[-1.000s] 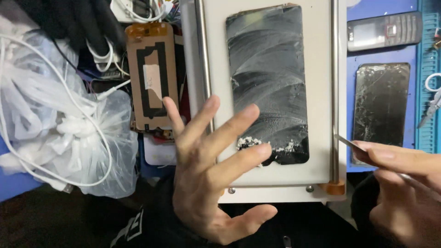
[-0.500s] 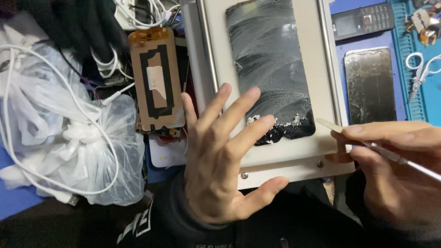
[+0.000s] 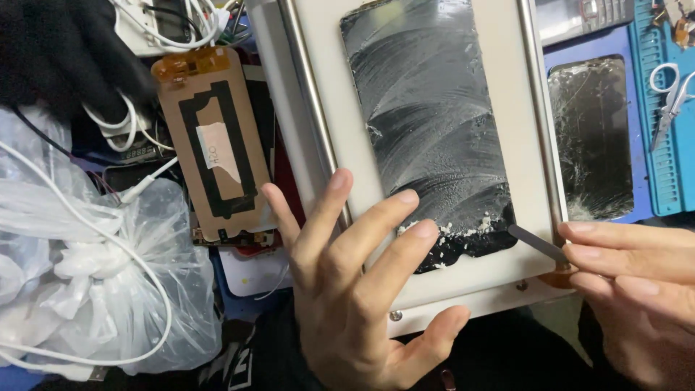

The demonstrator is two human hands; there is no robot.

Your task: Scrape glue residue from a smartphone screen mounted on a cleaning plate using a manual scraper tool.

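Most glue on the dark screen panel [image 3: 431, 130] looks scraped (crumbs remain at bottom edge), left hand [image 3: 355, 289] spread flat steadying it, right hand [image 3: 637, 289] pinching thin scraper blade [image 3: 537, 242].

Cluttered workbench under even light: blue mat [image 3: 579, 47], teal tool tray [image 3: 662, 181], white cables [image 3: 108, 123], plastic bag [image 3: 166, 289].
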